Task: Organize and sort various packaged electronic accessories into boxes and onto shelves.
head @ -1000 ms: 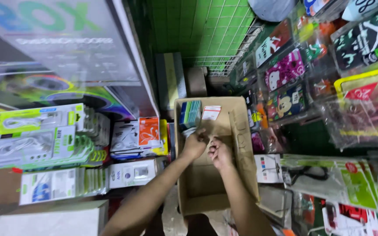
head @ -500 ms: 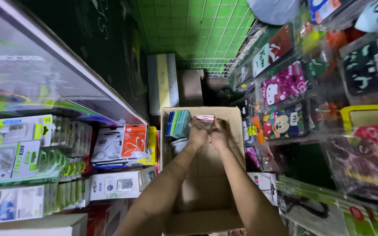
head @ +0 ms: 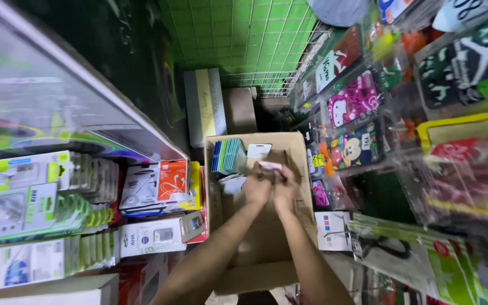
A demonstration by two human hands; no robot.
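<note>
Both my hands are over an open brown cardboard box [head: 297, 149] in the middle of the view. My left hand [head: 257, 187] and my right hand [head: 284, 189] are pressed together around a small flat packet [head: 270, 166] with a white and pink edge showing above the fingers. A stack of blue and green packets [head: 228, 156] stands upright in the box's far left corner. A white card packet [head: 258, 151] leans beside that stack. More white packets [head: 232, 182] lie under my left hand.
Hanging earphone and cable packs [head: 40, 203] fill the left side, with orange and white boxes [head: 159, 183] nearer the box. Phone cases in clear sleeves [head: 351, 101] hang on the right. A grey box [head: 204, 104] and a wire rack [head: 255, 79] stand behind, against a green tiled wall.
The view has shifted and drawn closer to the box. My hands stay together over the box, holding the small packet a little further toward its far end.
</note>
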